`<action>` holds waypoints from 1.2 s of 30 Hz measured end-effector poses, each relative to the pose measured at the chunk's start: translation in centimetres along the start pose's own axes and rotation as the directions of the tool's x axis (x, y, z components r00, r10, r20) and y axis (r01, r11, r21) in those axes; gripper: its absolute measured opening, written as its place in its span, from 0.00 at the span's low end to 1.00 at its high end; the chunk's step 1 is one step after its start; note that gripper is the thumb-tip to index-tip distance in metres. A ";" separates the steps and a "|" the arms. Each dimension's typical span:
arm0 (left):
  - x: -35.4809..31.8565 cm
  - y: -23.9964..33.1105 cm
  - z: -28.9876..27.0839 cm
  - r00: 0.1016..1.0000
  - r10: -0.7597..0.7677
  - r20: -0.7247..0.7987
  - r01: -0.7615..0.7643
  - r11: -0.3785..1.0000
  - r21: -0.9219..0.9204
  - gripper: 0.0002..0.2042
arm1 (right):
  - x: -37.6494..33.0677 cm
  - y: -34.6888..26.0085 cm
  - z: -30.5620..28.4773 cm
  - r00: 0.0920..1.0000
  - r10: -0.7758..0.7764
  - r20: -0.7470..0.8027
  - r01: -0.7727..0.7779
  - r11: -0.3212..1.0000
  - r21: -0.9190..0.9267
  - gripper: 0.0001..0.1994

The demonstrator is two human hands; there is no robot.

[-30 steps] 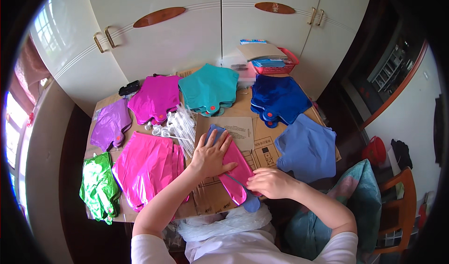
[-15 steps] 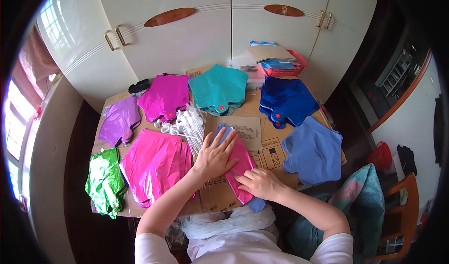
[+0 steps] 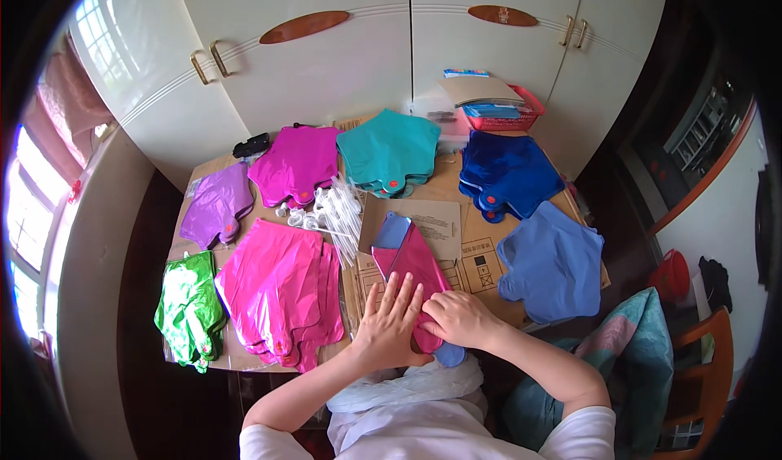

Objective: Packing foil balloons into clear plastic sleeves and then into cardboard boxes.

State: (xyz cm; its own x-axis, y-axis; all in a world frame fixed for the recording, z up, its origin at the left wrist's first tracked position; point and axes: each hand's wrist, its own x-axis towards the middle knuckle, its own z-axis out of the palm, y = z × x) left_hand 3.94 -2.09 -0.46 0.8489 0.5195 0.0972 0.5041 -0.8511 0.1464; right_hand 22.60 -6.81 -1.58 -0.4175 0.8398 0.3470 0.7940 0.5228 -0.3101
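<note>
A folded pink foil balloon (image 3: 417, 263) lies in front of me on the cardboard, with a light blue foil piece (image 3: 393, 230) showing at its far end and more blue at its near end. My left hand (image 3: 391, 323) rests flat on the near part, fingers stretched and spread. Curled at the right edge, my right hand (image 3: 458, 317) pinches the pink foil; its fingertips are partly hidden. Left of the folded balloon is a stack of flat pink foil balloons (image 3: 273, 293). White plastic sticks and cups (image 3: 336, 217) lie in a heap just beyond that stack.
Around the table lie green (image 3: 189, 305), purple (image 3: 216, 203), magenta (image 3: 295, 162), teal (image 3: 389, 150), dark blue (image 3: 509, 171) and light blue foil balloons (image 3: 554, 260). A red basket (image 3: 529, 110) stands at the back before white cabinets (image 3: 342, 69). A wooden chair (image 3: 705, 370) stands at right.
My left hand has slid from the far part of the folded balloon down toward me, uncovering its blue end. The right hand has stayed by the right edge. The view has shifted slightly.
</note>
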 end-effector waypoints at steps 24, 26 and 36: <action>3.8 -3.4 -0.6 0.866 -0.494 0.085 0.486 0.788 -0.377 0.19 | -1.1 -0.2 -0.1 0.996 0.006 -0.094 -0.008 1.000 -0.023 0.14; 3.7 -3.3 -0.4 0.866 -0.495 0.072 0.489 0.806 -0.333 0.19 | -1.1 -0.1 0.0 0.996 0.014 -0.085 -0.014 1.000 -0.003 0.14; 2.8 -3.5 1.8 0.919 -0.206 -0.335 0.116 0.956 -0.269 0.16 | -1.1 -0.5 -0.3 0.989 0.099 -0.113 -0.106 0.993 -0.055 0.22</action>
State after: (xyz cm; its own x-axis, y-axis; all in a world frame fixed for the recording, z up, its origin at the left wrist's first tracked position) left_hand 4.82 2.25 -2.45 0.6234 0.6782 0.3890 0.5377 -0.7331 0.4164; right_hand 22.76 -8.01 -1.56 -0.2842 0.8657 0.4121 0.8570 0.4221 -0.2955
